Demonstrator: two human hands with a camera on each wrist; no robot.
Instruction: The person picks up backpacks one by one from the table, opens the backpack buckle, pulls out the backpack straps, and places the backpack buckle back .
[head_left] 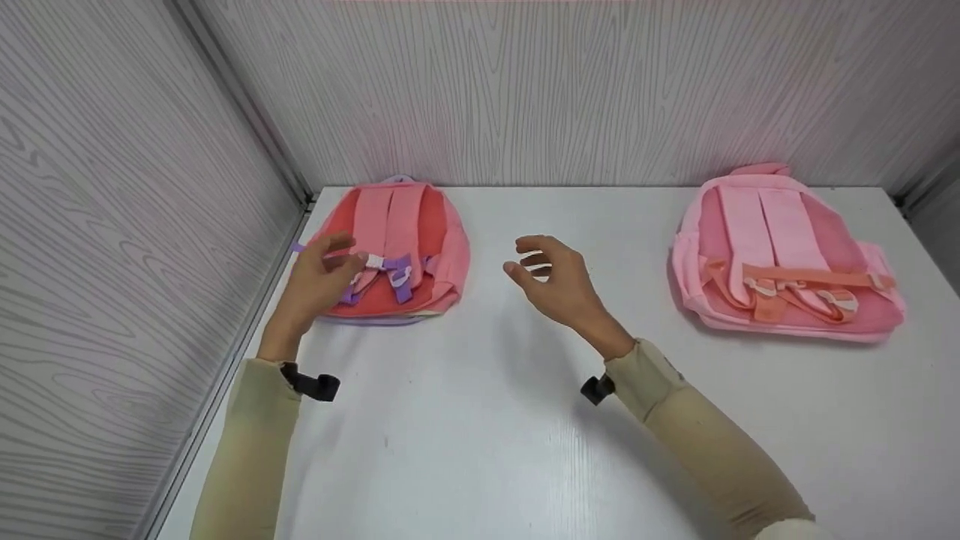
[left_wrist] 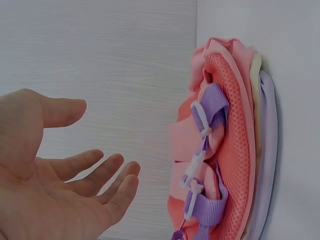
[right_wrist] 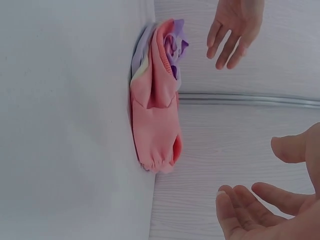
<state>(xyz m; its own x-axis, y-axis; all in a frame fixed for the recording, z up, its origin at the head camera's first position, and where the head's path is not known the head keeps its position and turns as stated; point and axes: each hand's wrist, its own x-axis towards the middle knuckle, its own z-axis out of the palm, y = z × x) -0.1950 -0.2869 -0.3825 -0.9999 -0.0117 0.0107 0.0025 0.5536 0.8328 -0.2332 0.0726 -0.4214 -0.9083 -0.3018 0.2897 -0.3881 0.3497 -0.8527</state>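
Observation:
A coral-pink backpack (head_left: 442,247) with purple straps and white buckles lies flat at the table's back left, its shoulder straps facing up. My left hand (head_left: 321,274) hovers over its left side, fingers loosely bent; the left wrist view shows a gap between that hand (left_wrist: 75,175) and the backpack (left_wrist: 235,140). To the right of this backpack, my right hand (head_left: 559,281) hangs above the bare table, thumb and fingers apart with nothing between them. In the right wrist view the right hand (right_wrist: 270,205) is also apart from the coral backpack (right_wrist: 157,125).
A light-pink backpack (head_left: 787,255) with orange straps lies straps-up at the table's back right. The white table (head_left: 480,420) meets a grey wood-grain wall (head_left: 510,90) at the back and another side wall (head_left: 97,300) on the left.

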